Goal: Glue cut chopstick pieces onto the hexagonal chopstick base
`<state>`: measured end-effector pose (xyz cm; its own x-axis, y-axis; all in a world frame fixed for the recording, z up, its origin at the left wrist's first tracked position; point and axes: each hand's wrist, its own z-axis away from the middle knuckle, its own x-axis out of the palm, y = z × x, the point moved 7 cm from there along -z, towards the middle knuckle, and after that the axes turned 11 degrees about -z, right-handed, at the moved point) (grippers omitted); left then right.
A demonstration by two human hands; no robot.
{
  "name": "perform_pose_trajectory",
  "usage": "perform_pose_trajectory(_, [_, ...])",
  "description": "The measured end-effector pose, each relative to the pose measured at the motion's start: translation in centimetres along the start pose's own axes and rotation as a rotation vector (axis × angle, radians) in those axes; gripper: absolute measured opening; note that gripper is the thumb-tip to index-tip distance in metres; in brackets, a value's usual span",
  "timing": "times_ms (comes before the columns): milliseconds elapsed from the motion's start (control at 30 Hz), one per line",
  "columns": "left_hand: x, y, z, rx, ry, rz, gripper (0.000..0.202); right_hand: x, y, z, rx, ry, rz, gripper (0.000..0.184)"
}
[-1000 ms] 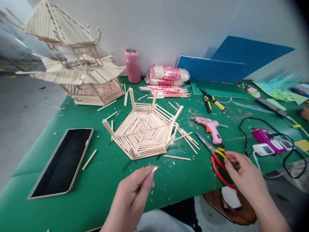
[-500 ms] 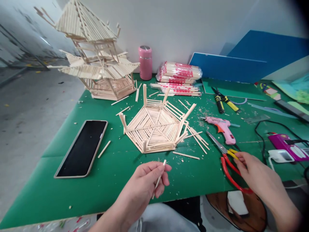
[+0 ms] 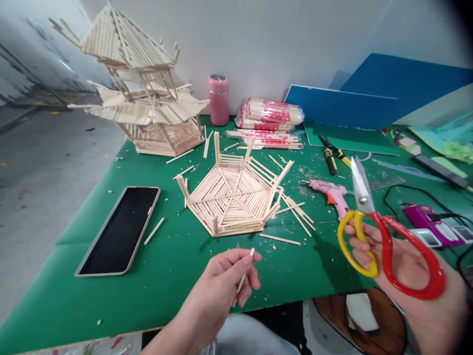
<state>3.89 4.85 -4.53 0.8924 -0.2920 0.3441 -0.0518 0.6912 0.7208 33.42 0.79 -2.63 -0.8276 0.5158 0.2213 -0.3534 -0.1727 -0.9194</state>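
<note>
Between thumb and fingers, my left hand (image 3: 225,278) pinches a short wooden stick (image 3: 243,278) near the table's front edge. My right hand (image 3: 399,266) is raised at the right with its fingers through the yellow handle of a pair of scissors (image 3: 364,197). The red handle lies across the palm, and the blades point up, nearly together. Beyond my left hand sits a hexagonal wooden stick base (image 3: 229,197) with upright posts at its corners and low railings on some sides. Loose sticks (image 3: 297,212) lie at its right side.
A stick pagoda (image 3: 144,103) stands at the back left. Around the green table (image 3: 177,291) are a phone (image 3: 118,231), a pink flask (image 3: 219,101), packed chopsticks (image 3: 271,116), a pink glue gun (image 3: 330,195), yellow-black pliers (image 3: 334,153) and a purple power strip (image 3: 436,224).
My right hand has lifted the scissors off the table and turned them upright, fingers now through the yellow handle. My left hand keeps the stick in nearly the same place.
</note>
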Motion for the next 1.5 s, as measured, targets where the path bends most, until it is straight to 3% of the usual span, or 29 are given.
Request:
perform_pose_trajectory(133, [-0.1,0.3,0.1,0.030,0.032,-0.043,0.024,3.2,0.5,2.5,-0.042,-0.151,0.238,0.030])
perform_pose_trajectory(267, [0.2,1.0,0.6,0.083,0.057,-0.088,0.024,5.7,1.7,4.7,-0.101,-0.192,0.514,0.045])
perform_pose_trajectory(433, [-0.3,1.8,1.4,0.179,0.143,-0.138,0.023,8.3,3.6,5.8,-0.142,-0.424,0.866,0.033])
perform_pose_trajectory(567, [-1.0,2.3,2.1,0.259,0.182,-0.260,0.021,9.1,3.3,6.3,-0.397,-0.478,1.157,0.053])
perform_pose_trajectory(667, [-1.2,2.8,2.5,0.332,0.204,-0.341,0.021,9.4,3.7,6.9,-0.459,-0.519,1.294,0.060])
perform_pose_trajectory(800, [-0.8,3.3,2.7,0.416,0.185,-0.430,0.021,9.8,4.4,7.3,-0.415,-0.553,1.345,0.067])
perform_pose_trajectory(1033, [-0.8,3.2,2.7,0.484,0.180,-0.566,0.017,10.9,4.6,7.2,-0.322,-0.643,1.333,0.063])
perform_pose_trajectory(1500, [-0.5,3.6,3.0,0.570,0.172,-0.699,0.017,11.9,4.3,7.5,-0.284,-0.648,1.263,0.058])
